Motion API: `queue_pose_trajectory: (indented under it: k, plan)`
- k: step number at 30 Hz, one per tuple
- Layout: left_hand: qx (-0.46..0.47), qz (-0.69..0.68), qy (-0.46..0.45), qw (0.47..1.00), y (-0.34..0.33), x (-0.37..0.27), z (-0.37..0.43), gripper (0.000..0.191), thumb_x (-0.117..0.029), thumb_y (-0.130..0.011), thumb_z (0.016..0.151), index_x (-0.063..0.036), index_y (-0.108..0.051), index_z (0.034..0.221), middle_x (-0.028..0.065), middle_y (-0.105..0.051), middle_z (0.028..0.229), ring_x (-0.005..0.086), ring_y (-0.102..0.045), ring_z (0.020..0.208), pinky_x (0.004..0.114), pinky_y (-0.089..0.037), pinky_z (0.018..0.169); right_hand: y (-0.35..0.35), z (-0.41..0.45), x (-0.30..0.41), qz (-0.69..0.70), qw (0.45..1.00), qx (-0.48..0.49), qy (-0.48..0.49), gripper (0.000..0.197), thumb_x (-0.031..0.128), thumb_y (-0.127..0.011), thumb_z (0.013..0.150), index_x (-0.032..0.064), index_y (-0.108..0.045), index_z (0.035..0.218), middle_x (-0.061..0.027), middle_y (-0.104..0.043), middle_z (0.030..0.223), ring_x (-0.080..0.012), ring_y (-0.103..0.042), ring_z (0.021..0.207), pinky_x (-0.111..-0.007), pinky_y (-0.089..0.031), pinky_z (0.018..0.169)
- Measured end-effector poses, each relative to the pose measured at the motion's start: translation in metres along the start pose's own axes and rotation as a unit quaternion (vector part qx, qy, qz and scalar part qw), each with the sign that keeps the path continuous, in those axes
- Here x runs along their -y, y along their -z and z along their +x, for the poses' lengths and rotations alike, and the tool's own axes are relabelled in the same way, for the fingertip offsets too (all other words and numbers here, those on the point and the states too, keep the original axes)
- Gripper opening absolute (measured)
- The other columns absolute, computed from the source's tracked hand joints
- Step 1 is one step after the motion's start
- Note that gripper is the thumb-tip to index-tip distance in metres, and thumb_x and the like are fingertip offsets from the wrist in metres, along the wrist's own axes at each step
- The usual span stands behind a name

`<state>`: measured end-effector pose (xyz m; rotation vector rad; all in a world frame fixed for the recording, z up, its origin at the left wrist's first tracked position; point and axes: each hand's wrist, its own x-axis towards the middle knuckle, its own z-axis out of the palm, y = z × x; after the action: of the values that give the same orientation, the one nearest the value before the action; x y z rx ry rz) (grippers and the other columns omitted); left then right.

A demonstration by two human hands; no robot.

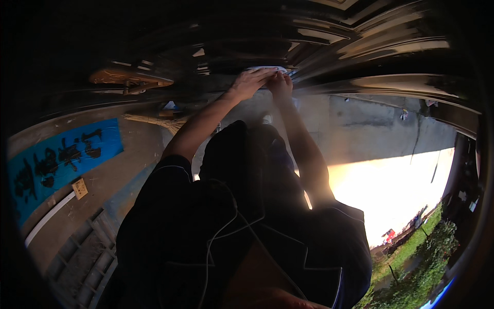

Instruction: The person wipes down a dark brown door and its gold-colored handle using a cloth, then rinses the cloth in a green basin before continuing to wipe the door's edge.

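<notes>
Both arms reach out to a dark, glossy car body panel [231, 50] that bows across the top of the view. My left hand [248, 83] lies with extended fingers over a whitish cloth or pad [278, 69] on that surface. Close on its right, my right hand [281, 83] has bent fingers at the same cloth's lower edge. The fingertips of the two hands nearly meet or overlap. How firmly either one grips the cloth is hard to see.
A wooden object [131, 80] appears at upper left, perhaps a reflection. A straw broom [158, 121] lies by the left wall, near a blue banner [65, 162] bearing writing and a socket box [80, 188]. Sunlit concrete [393, 181] and green plants [420, 251] are at right.
</notes>
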<state>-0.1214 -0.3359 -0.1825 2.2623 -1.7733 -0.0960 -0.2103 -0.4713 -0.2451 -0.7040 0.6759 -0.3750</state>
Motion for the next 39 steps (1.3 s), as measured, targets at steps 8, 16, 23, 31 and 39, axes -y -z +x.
queue_pose_trajectory:
  k: [8, 16, 23, 31, 39]
  plan:
    - [-0.071, -0.063, 0.015, 0.995, -0.017, -0.018, 0.015, 0.052, -0.003, -0.056, 0.086, -0.0176, -0.054, 0.136, -0.0071, -0.037, 0.152, 0.0119, -0.034, 0.140, 0.030, -0.035, 0.113, 0.041, 0.023, 0.008, -0.122, 0.984, 0.105, 0.070, 0.029, 0.029, -0.045, 0.101, 0.0036, -0.057, 0.097, -0.0093, -0.064, 0.089, -0.0191, -0.064, 0.079, -0.034, -0.055, 0.068]
    - [-0.023, 0.029, 0.104, 0.994, 0.007, 0.029, -0.091, 0.049, -0.003, -0.058, 0.085, -0.0138, -0.057, 0.132, 0.0003, -0.037, 0.152, 0.0173, -0.032, 0.142, 0.035, -0.028, 0.117, -0.033, 0.017, -0.070, -0.068, 0.963, 0.259, -0.037, 0.024, 0.023, -0.051, 0.096, 0.0015, -0.062, 0.101, -0.0105, -0.065, 0.098, -0.0195, -0.064, 0.089, -0.032, -0.054, 0.077]
    - [-0.178, -0.126, 0.251, 0.943, 0.039, 0.050, -0.206, 0.046, 0.000, -0.056, 0.085, -0.0036, -0.055, 0.131, 0.0123, -0.046, 0.145, 0.0292, -0.045, 0.133, 0.041, -0.040, 0.106, -0.142, -0.010, -0.149, -0.303, 0.901, 0.311, 0.011, 0.020, 0.012, -0.052, 0.092, -0.0009, -0.061, 0.104, -0.0107, -0.063, 0.100, -0.0200, -0.062, 0.090, -0.033, -0.054, 0.076]
    - [-0.410, -0.453, 0.345, 0.712, 0.048, 0.078, -0.194, 0.020, -0.011, -0.055, 0.096, 0.0006, -0.054, 0.113, 0.0137, -0.066, 0.099, 0.0209, -0.067, 0.086, 0.033, -0.052, 0.078, -0.192, -0.036, -0.164, -0.182, 0.970, 0.158, 0.008, 0.015, 0.012, -0.053, 0.094, 0.0034, -0.062, 0.103, -0.0091, -0.063, 0.103, -0.0204, -0.062, 0.090, -0.036, -0.052, 0.078]
    - [-0.535, -0.539, 0.246, 0.603, 0.096, 0.049, -0.160, 0.028, -0.003, -0.058, 0.095, 0.0033, -0.045, 0.119, 0.0102, -0.062, 0.104, 0.0160, -0.061, 0.101, 0.029, -0.048, 0.090, -0.245, -0.086, -0.086, 0.073, 0.975, 0.198, -0.063, 0.018, 0.017, -0.049, 0.101, 0.0040, -0.062, 0.098, -0.0062, -0.066, 0.094, -0.0189, -0.064, 0.084, -0.033, -0.051, 0.079]
